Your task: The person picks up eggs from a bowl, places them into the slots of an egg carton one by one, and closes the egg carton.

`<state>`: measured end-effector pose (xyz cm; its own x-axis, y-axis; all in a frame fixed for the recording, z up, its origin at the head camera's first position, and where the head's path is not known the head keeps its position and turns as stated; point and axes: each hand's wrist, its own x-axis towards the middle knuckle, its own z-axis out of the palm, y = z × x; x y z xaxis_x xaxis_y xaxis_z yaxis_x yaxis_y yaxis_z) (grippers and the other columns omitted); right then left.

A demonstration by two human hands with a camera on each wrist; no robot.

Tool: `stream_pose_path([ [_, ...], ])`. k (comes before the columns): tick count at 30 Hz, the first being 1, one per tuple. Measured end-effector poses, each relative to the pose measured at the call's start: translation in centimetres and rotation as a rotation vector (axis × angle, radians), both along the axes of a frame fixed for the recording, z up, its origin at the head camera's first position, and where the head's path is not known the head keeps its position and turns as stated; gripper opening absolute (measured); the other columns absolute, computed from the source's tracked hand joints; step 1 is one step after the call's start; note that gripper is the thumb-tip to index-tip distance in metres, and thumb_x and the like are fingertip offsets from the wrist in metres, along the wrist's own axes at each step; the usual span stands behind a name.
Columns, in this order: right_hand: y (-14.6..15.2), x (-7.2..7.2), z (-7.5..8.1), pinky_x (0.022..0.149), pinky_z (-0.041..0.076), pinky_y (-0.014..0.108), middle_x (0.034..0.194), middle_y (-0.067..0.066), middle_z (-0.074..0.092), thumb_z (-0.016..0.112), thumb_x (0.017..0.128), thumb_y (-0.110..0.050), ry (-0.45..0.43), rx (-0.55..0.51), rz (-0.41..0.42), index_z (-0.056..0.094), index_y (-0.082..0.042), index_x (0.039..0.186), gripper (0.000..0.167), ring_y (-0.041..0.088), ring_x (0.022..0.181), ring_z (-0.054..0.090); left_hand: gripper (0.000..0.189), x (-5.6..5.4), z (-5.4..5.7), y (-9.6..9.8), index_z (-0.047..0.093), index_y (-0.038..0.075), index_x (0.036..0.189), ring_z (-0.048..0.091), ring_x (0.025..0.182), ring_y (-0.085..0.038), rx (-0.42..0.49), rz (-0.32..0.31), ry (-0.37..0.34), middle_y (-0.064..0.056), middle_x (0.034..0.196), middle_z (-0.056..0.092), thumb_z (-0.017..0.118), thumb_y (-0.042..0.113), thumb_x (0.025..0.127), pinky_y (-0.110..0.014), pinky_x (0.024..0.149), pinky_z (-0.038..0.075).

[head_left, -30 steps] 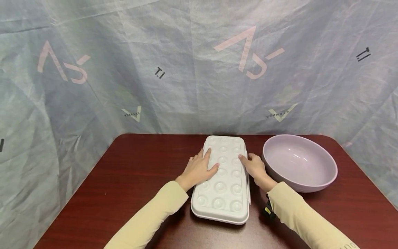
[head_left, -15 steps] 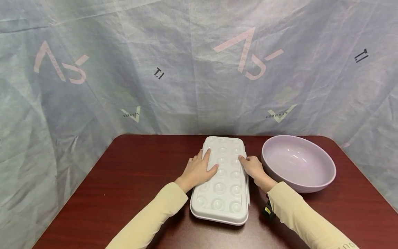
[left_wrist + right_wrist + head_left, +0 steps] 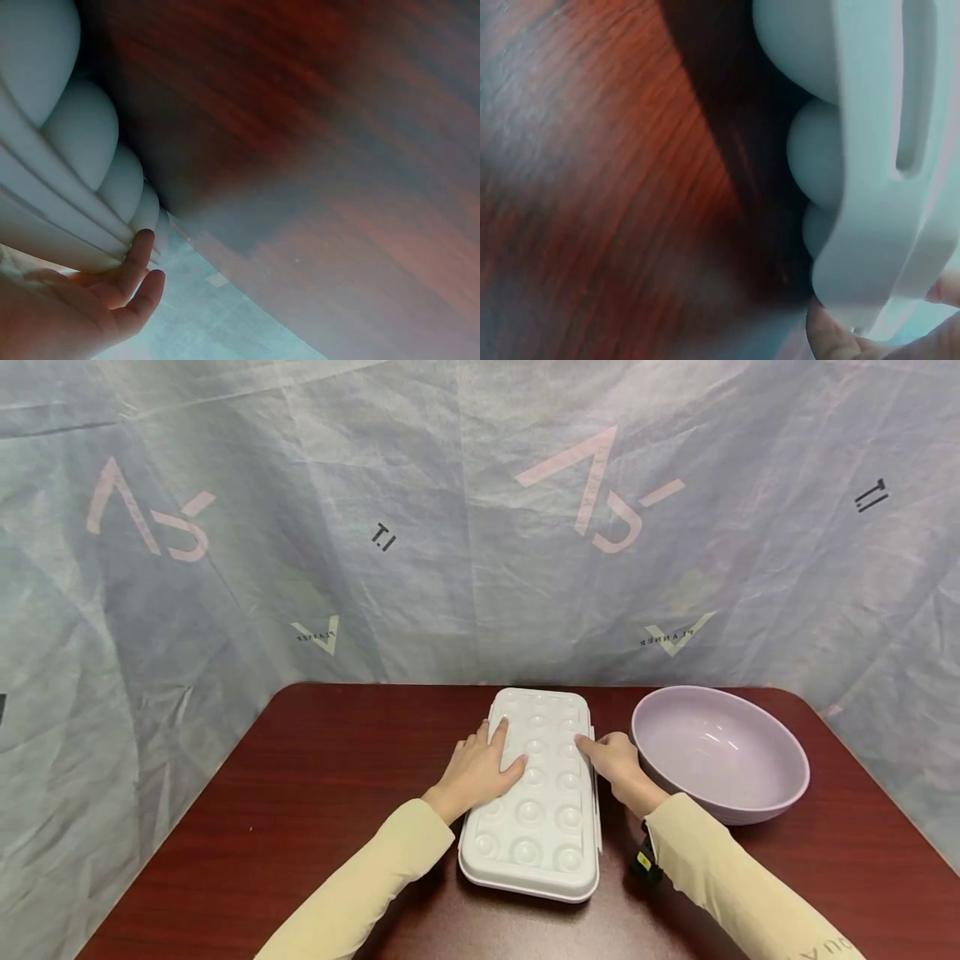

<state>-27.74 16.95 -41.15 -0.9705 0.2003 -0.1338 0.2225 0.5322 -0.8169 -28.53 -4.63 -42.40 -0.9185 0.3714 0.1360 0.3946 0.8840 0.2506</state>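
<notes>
A white plastic egg box (image 3: 529, 814) with a lid of round bumps lies lengthwise on the table. My left hand (image 3: 472, 771) rests on its left side, thumb and index finger spread over the lid. Its other fingers reach down the side, and the left wrist view shows two fingertips (image 3: 139, 259) at the seam, beside the rounded egg cups (image 3: 82, 131). At the right edge, my right hand (image 3: 617, 766) grips the box, thumb on the lid and fingers low at the side. A long slotted side clip (image 3: 885, 172) runs along that edge in the right wrist view.
A large lilac bowl (image 3: 720, 747) stands right of the box, close behind the right hand. The dark red wooden table (image 3: 337, 743) ends at a grey printed cloth (image 3: 420, 610). A small black device (image 3: 647, 862) hangs under the right cuff.
My right hand's fingers have drawn in slightly at the box's side. The left hand, box and bowl hold their places.
</notes>
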Motion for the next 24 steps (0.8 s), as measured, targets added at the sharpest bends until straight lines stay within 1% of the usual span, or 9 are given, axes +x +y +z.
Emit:
stream_pose_path([
  [3, -0.25, -0.17, -0.16, 0.057, 0.04, 0.027, 0.07, 0.007, 0.047, 0.053, 0.088, -0.032, 0.018, 0.025, -0.023, 0.05, -0.002, 0.07, 0.035, 0.021, 0.071, 0.047, 0.074, 0.01, -0.03, 0.01, 0.021, 0.011, 0.146, 0.039, 0.126, -0.038, 0.006, 0.002, -0.001, -0.025, 0.144, 0.028, 0.031, 0.058, 0.089, -0.049, 0.103, 0.03],
  [6, -0.5, -0.38, -0.46, 0.059, 0.042, 0.03, 0.074, 0.012, 0.053, 0.052, 0.086, -0.032, 0.047, 0.083, -0.055, 0.055, 0.0, 0.07, 0.036, 0.024, 0.074, 0.05, 0.074, 0.0, -0.08, 0.01, 0.021, 0.012, 0.146, 0.039, 0.126, -0.038, 0.004, 0.004, -0.002, -0.025, 0.144, 0.028, 0.032, 0.058, 0.089, -0.048, 0.103, 0.03],
  [8, -0.64, -0.49, -0.66, 0.063, 0.044, 0.032, 0.08, 0.016, 0.056, 0.052, 0.085, -0.033, 0.058, 0.119, -0.078, 0.059, 0.002, 0.073, 0.037, 0.027, 0.077, 0.052, 0.074, -0.01, -0.13, 0.01, 0.022, 0.011, 0.146, 0.039, 0.126, -0.038, 0.004, 0.003, 0.002, -0.025, 0.144, 0.028, 0.032, 0.058, 0.089, -0.048, 0.103, 0.03],
  [11, -0.77, -0.52, -0.79, 0.065, 0.044, 0.034, 0.083, 0.018, 0.059, 0.053, 0.083, -0.034, 0.069, 0.137, -0.106, 0.061, 0.002, 0.075, 0.037, 0.027, 0.078, 0.054, 0.074, -0.05, -0.23, 0.02, 0.021, 0.012, 0.146, 0.039, 0.126, -0.038, 0.005, 0.001, 0.001, -0.025, 0.144, 0.028, 0.031, 0.058, 0.089, -0.048, 0.103, 0.03],
  [17, -0.87, -0.4, -0.88, 0.066, 0.046, 0.035, 0.089, 0.02, 0.06, 0.053, 0.083, -0.035, 0.059, 0.113, -0.123, 0.063, 0.003, 0.081, 0.039, 0.029, 0.081, 0.055, 0.074, -0.18, -0.39, -0.03, 0.022, 0.011, 0.146, 0.038, 0.126, -0.039, 0.008, -0.008, 0.005, -0.026, 0.144, 0.028, 0.032, 0.058, 0.089, -0.049, 0.103, 0.03],
  [21, -0.82, -0.29, -0.88, 0.069, 0.047, 0.035, 0.095, 0.021, 0.061, 0.053, 0.083, -0.036, 0.06, 0.08, -0.125, 0.065, 0.004, 0.09, 0.042, 0.028, 0.084, 0.057, 0.075, -0.4, -0.23, -0.04, 0.022, 0.01, 0.146, 0.038, 0.127, -0.039, -0.009, -0.015, 0.01, -0.026, 0.144, 0.028, 0.032, 0.058, 0.089, -0.049, 0.103, 0.03],
  [24, -0.66, -0.11, -0.92, 0.071, 0.047, 0.034, 0.096, 0.02, 0.063, 0.053, 0.085, -0.037, 0.075, 0.053, -0.111, 0.066, 0.004, 0.097, 0.045, 0.027, 0.086, 0.058, 0.075, -0.6, -0.02, -0.04, 0.021, 0.011, 0.146, 0.036, 0.129, -0.038, -0.023, -0.019, 0.009, -0.026, 0.144, 0.028, 0.031, 0.058, 0.089, -0.048, 0.103, 0.03],
])
